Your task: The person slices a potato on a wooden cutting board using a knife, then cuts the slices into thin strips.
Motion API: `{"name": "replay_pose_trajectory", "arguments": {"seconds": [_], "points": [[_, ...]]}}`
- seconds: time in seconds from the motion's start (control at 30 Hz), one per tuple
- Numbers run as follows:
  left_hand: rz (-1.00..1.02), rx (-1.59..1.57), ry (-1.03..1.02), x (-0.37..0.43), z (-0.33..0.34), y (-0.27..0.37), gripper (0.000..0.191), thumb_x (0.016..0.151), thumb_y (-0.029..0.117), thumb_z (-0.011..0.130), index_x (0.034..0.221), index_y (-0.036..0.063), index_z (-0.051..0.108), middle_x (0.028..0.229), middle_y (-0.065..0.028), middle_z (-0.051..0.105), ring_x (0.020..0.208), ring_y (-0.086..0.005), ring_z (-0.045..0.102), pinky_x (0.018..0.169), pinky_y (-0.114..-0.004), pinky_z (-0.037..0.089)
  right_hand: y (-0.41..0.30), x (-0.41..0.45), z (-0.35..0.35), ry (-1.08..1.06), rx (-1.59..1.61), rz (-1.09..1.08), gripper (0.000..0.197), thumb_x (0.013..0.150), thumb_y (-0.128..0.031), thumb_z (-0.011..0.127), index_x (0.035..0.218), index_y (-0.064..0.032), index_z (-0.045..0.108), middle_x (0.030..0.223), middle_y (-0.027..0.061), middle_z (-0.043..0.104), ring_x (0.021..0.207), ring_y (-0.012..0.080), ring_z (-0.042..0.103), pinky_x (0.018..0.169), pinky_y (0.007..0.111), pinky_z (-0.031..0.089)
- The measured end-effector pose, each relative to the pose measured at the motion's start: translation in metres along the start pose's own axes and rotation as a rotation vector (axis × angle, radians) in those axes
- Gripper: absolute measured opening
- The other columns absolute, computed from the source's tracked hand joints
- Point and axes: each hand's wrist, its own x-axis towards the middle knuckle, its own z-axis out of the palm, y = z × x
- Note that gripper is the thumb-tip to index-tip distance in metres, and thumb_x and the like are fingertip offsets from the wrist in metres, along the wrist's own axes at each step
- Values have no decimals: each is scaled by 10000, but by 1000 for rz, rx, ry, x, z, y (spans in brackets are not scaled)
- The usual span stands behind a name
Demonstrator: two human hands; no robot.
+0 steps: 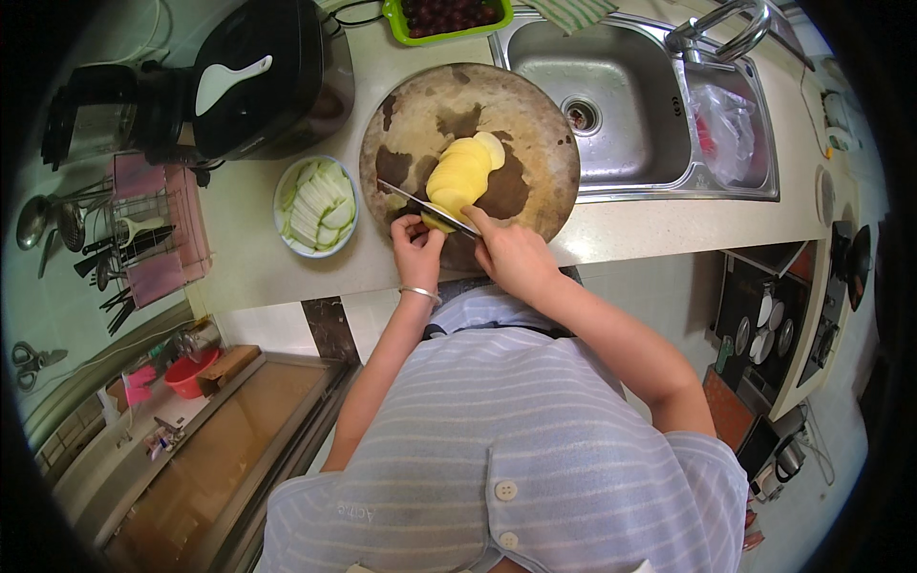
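A round wooden chopping board (551,165) lies on the counter before me. Overlapping slices of peeled potato (458,172) form a row on it. My right hand (517,259) grips a kitchen knife (408,195), its forefinger pointing along the slices; the handle is hidden in the hand. The blade stands on edge at the near end of the row. Below the blade, the fingertips of my left hand (418,251) pinch the uncut potato piece (435,223). To the left, a white bowl with a blue rim (277,228) holds pale green sliced vegetable, perhaps zucchini.
A double steel sink (602,188) with a faucet (723,36) borders the board on the right. A black appliance (286,86) with a white rice paddle (228,84) stands at the back left. Behind the board is a green basket (448,36) of dark red fruit. Utensils hang in a rack (168,208) far left.
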Motion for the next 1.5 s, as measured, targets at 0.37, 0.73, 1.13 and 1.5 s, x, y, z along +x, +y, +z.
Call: {"name": "replay_pose_trajectory", "arguments": {"seconds": [0.37, 0.73, 1.13, 1.5], "points": [[38, 66, 14, 3, -5, -4, 372, 781, -24, 670, 1088, 43, 470, 970, -70, 560, 861, -144, 560, 792, -265, 488, -6, 7, -7, -328, 22, 13, 669, 805, -104, 571, 1438, -154, 364, 798, 221, 667, 731, 400, 653, 686, 503, 530], [-3, -37, 10, 2, 0, -1, 367, 780, -24, 664, 1087, 40, 475, 959, -69, 557, 864, -145, 555, 788, -266, 487, -1, 2, -7, -148, 55, 59, 310, 889, -174, 528, 1168, -42, 500, 753, 219, 652, 703, 409, 642, 632, 521, 513], [84, 78, -3, 7, -3, -14, 374, 764, -44, 683, 1061, 78, 491, 909, -7, 527, 778, -87, 504, 702, -218, 451, -17, -31, -36, -188, -48, 30, 279, 902, -159, 531, 1170, -90, 501, 718, 158, 636, 639, 361, 631, 572, 475, 501], [32, 144, -11, -1, 0, 2, 373, 767, -75, 651, 1058, 65, 463, 940, -3, 539, 775, -71, 503, 703, -203, 442, -24, -48, -38, -186, -99, 16, 357, 851, -149, 575, 1189, -85, 480, 697, 160, 626, 621, 337, 650, 540, 439, 517]]}}
